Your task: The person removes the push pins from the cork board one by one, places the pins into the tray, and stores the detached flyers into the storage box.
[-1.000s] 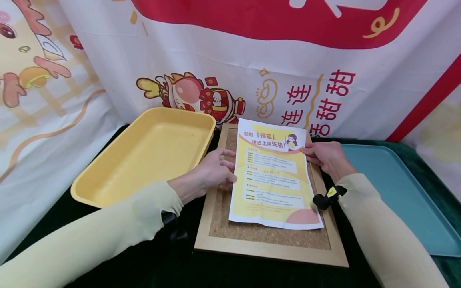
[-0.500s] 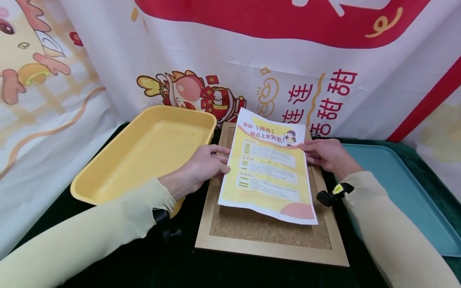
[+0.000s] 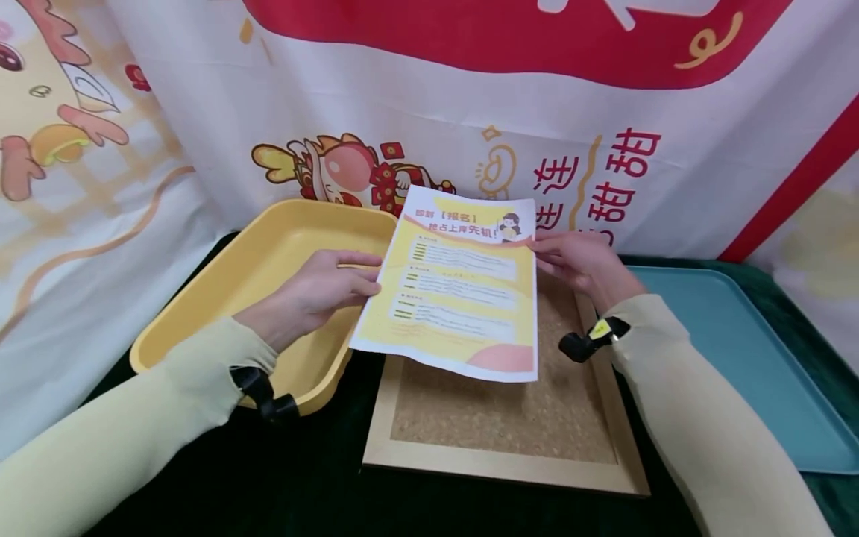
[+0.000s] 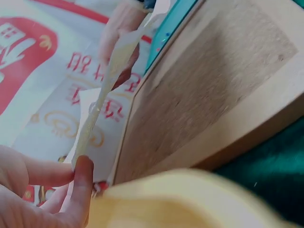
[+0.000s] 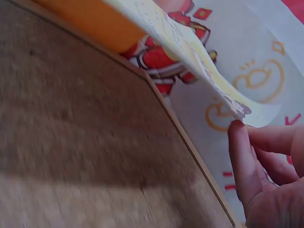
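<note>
A yellow and white printed flyer hangs in the air, tilted, between my two hands. My left hand pinches its left edge between thumb and fingers, above the yellow tray; the pinch shows clearly in the left wrist view, where the flyer is seen almost edge-on. At the upper right edge, my right hand grips the flyer between thumb and forefinger, as the right wrist view also shows. Beneath lies a cork board with a pale wooden frame, partly covered by the flyer in the head view and apart from it.
A deep yellow tray stands to the left of the board. On the right lies a flat blue-green tray, partly behind my right forearm. Dark green cloth covers the table. A printed white and red banner hangs behind.
Both hands have lifted the flyer off the cork board and carried it to the left, its left edge now over the yellow tray. The board and trays have stayed put.
</note>
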`<act>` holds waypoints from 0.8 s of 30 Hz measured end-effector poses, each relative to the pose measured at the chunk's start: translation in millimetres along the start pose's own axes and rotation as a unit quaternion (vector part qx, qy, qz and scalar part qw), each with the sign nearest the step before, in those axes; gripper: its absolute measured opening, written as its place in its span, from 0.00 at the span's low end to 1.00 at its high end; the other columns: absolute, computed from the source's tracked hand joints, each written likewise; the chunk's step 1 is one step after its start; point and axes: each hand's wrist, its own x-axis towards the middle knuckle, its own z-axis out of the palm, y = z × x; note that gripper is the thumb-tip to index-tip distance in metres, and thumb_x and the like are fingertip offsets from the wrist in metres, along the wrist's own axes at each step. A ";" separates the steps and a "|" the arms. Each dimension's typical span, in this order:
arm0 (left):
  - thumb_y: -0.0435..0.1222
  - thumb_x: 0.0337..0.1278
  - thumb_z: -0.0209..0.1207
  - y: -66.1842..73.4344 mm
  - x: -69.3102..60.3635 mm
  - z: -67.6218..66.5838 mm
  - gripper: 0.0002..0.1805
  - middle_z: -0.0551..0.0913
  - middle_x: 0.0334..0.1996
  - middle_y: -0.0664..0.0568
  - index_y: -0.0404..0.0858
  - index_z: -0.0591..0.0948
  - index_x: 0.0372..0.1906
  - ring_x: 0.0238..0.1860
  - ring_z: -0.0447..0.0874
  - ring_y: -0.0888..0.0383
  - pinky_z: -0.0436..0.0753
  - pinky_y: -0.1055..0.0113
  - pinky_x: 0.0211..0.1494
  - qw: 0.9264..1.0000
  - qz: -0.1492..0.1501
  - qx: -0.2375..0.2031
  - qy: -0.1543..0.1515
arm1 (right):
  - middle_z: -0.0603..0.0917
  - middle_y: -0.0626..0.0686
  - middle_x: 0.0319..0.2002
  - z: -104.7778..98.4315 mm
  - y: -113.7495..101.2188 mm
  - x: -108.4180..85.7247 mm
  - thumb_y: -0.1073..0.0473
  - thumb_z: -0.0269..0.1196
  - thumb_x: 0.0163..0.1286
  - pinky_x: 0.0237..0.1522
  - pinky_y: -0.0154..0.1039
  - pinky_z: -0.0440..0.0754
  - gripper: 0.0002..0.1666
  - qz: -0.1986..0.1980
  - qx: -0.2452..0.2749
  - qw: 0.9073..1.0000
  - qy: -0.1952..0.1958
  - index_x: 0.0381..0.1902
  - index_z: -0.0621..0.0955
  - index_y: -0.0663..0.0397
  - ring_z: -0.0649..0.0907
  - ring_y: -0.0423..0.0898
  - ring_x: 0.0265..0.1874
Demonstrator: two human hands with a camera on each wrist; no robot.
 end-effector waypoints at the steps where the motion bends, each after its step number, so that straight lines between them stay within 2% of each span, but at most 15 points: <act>1: 0.26 0.72 0.61 -0.1 -0.3 -5.3 0.31 0.80 0.70 0.36 0.33 0.70 0.77 0.54 0.87 0.58 0.88 0.63 0.60 1.000 -0.001 -0.003 -0.002 | 0.81 0.53 0.71 5.7 -0.3 0.5 0.58 0.70 0.75 0.56 0.34 0.88 0.33 -0.004 0.001 1.000 0.000 0.76 0.77 0.44 0.93 0.40 0.45; 5: 0.27 0.72 0.61 -0.6 -0.8 -25.5 0.32 0.79 0.70 0.37 0.32 0.69 0.78 0.47 0.89 0.65 0.89 0.69 0.54 1.000 -0.007 -0.004 -0.006 | 0.85 0.55 0.68 27.4 0.1 3.8 0.58 0.69 0.75 0.51 0.33 0.89 0.27 -0.027 -0.013 0.999 0.016 0.71 0.81 0.47 0.92 0.39 0.42; 7: 0.27 0.72 0.61 -3.4 0.1 -37.1 0.33 0.84 0.64 0.42 0.31 0.68 0.79 0.45 0.89 0.68 0.88 0.71 0.51 1.000 -0.004 -0.012 -0.008 | 0.87 0.56 0.64 39.1 0.8 5.4 0.59 0.69 0.75 0.49 0.32 0.89 0.25 -0.034 -0.011 0.999 0.018 0.68 0.83 0.49 0.91 0.40 0.40; 9: 0.27 0.72 0.62 -6.7 0.8 -49.1 0.34 0.89 0.54 0.50 0.31 0.67 0.80 0.43 0.89 0.70 0.88 0.73 0.50 1.000 -0.002 -0.015 -0.011 | 0.89 0.56 0.61 51.0 1.6 6.8 0.60 0.69 0.76 0.46 0.32 0.88 0.22 -0.040 -0.008 0.999 0.020 0.66 0.85 0.50 0.91 0.40 0.38; 13: 0.27 0.74 0.60 -13.1 0.4 -74.2 0.37 0.90 0.37 0.67 0.29 0.61 0.82 0.41 0.90 0.72 0.88 0.75 0.49 1.000 0.001 -0.017 -0.019 | 0.90 0.58 0.59 75.6 0.9 6.9 0.64 0.67 0.76 0.48 0.34 0.90 0.20 -0.048 0.025 0.998 0.015 0.64 0.86 0.54 0.92 0.44 0.44; 18: 0.29 0.77 0.58 -17.0 -2.3 -104.4 0.38 0.90 0.36 0.70 0.29 0.57 0.84 0.41 0.90 0.74 0.87 0.77 0.49 1.000 -0.008 -0.010 -0.022 | 0.90 0.58 0.58 103.8 -0.3 5.0 0.67 0.66 0.76 0.49 0.36 0.91 0.18 -0.055 0.041 0.998 0.008 0.61 0.87 0.55 0.92 0.48 0.51; 19: 0.29 0.76 0.59 -17.9 -2.8 -110.2 0.37 0.91 0.37 0.69 0.30 0.59 0.83 0.42 0.90 0.73 0.88 0.77 0.49 1.000 -0.009 -0.011 -0.022 | 0.90 0.59 0.57 109.0 0.1 4.7 0.67 0.66 0.76 0.49 0.36 0.91 0.17 -0.058 0.041 0.997 0.005 0.60 0.87 0.55 0.92 0.48 0.51; 21: 0.29 0.75 0.61 -20.3 -3.2 -122.0 0.28 0.92 0.37 0.68 0.37 0.72 0.76 0.41 0.90 0.73 0.88 0.76 0.48 1.000 -0.011 -0.018 -0.017 | 0.90 0.60 0.57 119.0 1.3 3.8 0.69 0.66 0.75 0.49 0.36 0.91 0.17 -0.064 0.046 0.997 0.001 0.59 0.87 0.57 0.92 0.49 0.50; 24: 0.28 0.73 0.63 -24.9 -2.3 -138.3 0.14 0.93 0.36 0.66 0.49 0.88 0.52 0.40 0.91 0.71 0.89 0.75 0.46 1.000 -0.010 -0.026 -0.011 | 0.90 0.61 0.56 133.2 4.8 2.6 0.70 0.67 0.74 0.52 0.38 0.90 0.17 -0.070 0.048 0.996 0.002 0.58 0.87 0.59 0.93 0.49 0.48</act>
